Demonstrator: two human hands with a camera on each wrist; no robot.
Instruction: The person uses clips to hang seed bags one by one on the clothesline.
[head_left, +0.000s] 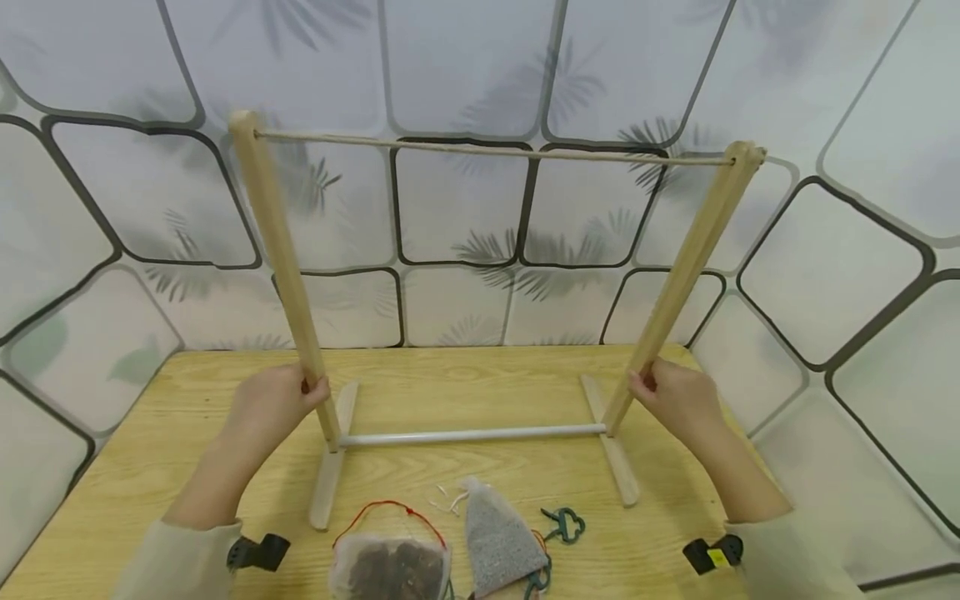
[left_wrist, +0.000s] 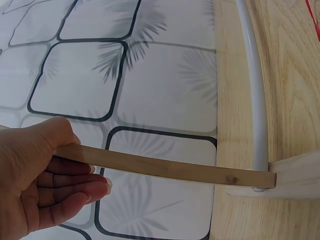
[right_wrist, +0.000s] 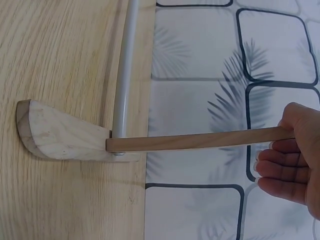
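Observation:
A wooden stand with two upright posts rises from the table. My left hand (head_left: 272, 407) pinches the left post (head_left: 279, 242) low down, between thumb and fingers. Likewise, my right hand (head_left: 681, 402) pinches the right post (head_left: 693, 258) near its lower part. A white rod (head_left: 472, 435) joins the posts close to the bottom, and a thin cord (head_left: 480, 150) stretches between their tops. Each post meets a flat wooden foot; the left foot (head_left: 327, 487) and right foot (head_left: 618, 467) rest on the tabletop. The wrist views show thumbs against the post edges.
In front of the stand lie a mesh bag with dark contents (head_left: 393, 568) and red cord, a grey mesh drawstring pouch (head_left: 497, 533), and a green clip (head_left: 564, 526). Patterned fabric walls (head_left: 465, 308) enclose the wooden table (head_left: 187, 392) at back and sides.

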